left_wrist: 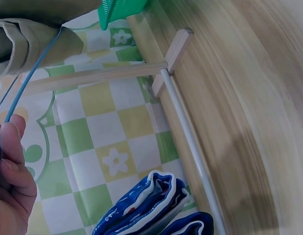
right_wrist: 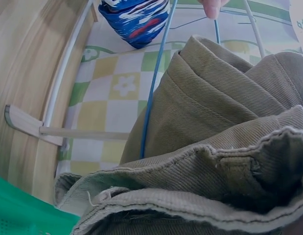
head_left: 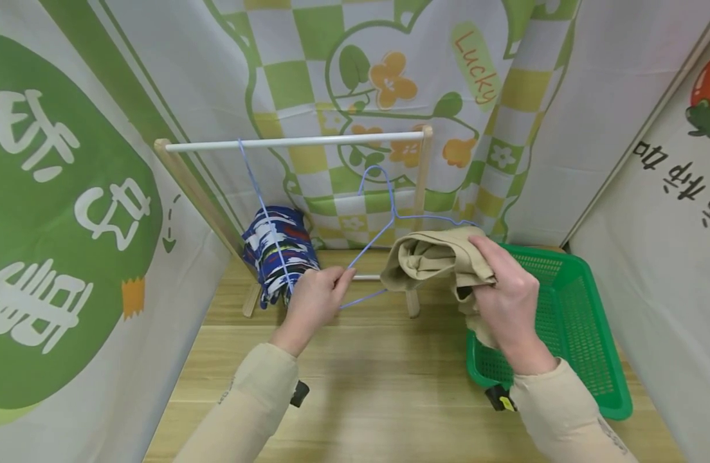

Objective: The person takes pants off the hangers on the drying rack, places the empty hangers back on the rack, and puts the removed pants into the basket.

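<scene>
My left hand (head_left: 318, 292) pinches the left end of a blue wire hanger (head_left: 371, 243), whose hook points up. In the left wrist view its thumb and fingers close round the blue wire (left_wrist: 34, 68). My right hand (head_left: 508, 296) grips a bundle of folded khaki trousers (head_left: 436, 257) near the hanger's right side. The right wrist view shows the waistband (right_wrist: 190, 205) close up, with the wire passing in behind the fabric (right_wrist: 210, 107). That hand's fingers are mostly hidden by the cloth in the head view.
A rack with a white top rail (head_left: 297, 141) stands ahead. Another blue hanger (head_left: 262, 199) hangs at its left, bearing a blue patterned garment (head_left: 282, 247). At right a green basket (head_left: 606, 347) rests on the wooden floor (head_left: 378, 386). Printed cloth walls (head_left: 181, 77) surround the space.
</scene>
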Demonstrator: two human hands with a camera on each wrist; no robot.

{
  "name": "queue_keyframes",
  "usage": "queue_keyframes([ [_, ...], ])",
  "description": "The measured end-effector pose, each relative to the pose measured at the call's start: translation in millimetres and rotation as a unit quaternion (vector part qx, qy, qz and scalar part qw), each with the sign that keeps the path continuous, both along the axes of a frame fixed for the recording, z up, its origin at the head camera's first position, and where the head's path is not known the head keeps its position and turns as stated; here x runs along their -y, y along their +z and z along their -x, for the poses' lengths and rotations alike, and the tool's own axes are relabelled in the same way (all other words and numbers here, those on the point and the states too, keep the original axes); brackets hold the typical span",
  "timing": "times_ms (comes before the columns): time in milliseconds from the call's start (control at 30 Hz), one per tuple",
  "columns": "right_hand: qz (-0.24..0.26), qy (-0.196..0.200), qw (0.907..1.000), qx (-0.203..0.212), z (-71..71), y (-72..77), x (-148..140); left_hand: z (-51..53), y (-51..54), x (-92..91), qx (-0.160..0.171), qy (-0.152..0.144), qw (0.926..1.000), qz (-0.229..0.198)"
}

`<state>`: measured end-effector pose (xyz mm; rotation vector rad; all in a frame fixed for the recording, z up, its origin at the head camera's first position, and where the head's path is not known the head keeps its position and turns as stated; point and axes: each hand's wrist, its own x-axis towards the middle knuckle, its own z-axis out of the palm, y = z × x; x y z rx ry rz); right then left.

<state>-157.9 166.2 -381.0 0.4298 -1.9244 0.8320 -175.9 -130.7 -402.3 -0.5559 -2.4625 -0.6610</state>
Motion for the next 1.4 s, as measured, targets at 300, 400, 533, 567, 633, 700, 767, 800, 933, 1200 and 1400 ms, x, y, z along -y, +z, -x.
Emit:
queue_keyframes([
  [300, 0.029, 0.005, 0.9995, 0.008, -2.9, 11.5, -8, 3.3, -1.1, 4.7, -0.016, 0.001, 0.9998, 0.015],
  [400, 0.030, 0.006, 0.9995, 0.005, -5.1, 13.7, -12, 3.1, -0.8, 6.8, -0.023, -0.002, 0.9996, 0.017],
  [533, 0.028, 0.003, 0.9996, 0.000, -7.6, 15.9, -19, 4.2, -2.6, 9.7, -0.034, -0.003, 0.9991, 0.023],
  [567, 0.029, 0.000, 0.9996, 0.000, -8.1, 16.5, -21, 5.0, -3.8, 10.6, -0.039, -0.001, 0.9989, 0.025],
  [633, 0.028, -0.004, 0.9996, 0.000, -8.7, 17.6, -24, 6.0, -5.7, 12.1, -0.045, 0.001, 0.9986, 0.028],
  [700, 0.030, -0.008, 0.9995, -0.001, -9.0, 18.7, -26, 6.6, -7.3, 13.3, -0.049, 0.001, 0.9983, 0.030],
  [767, 0.031, -0.013, 0.9994, -0.005, -8.7, 19.5, -28, 6.8, -8.1, 14.5, -0.048, 0.001, 0.9984, 0.032],
  [800, 0.034, -0.015, 0.9993, -0.007, -8.4, 20.0, -29, 6.6, -8.2, 14.9, -0.045, 0.001, 0.9985, 0.032],
  [933, 0.045, -0.021, 0.9986, -0.017, -7.3, 23.0, -32, 5.9, -8.9, 16.9, -0.036, 0.004, 0.9987, 0.035],
  [1200, 0.054, -0.037, 0.9976, -0.022, -9.1, 28.7, -37, 4.7, -9.6, 20.3, -0.040, 0.007, 0.9983, 0.042],
  [1400, 0.058, -0.046, 0.9971, -0.017, -10.7, 32.1, -39, 4.0, -11.1, 23.4, -0.032, 0.015, 0.9983, 0.047],
])
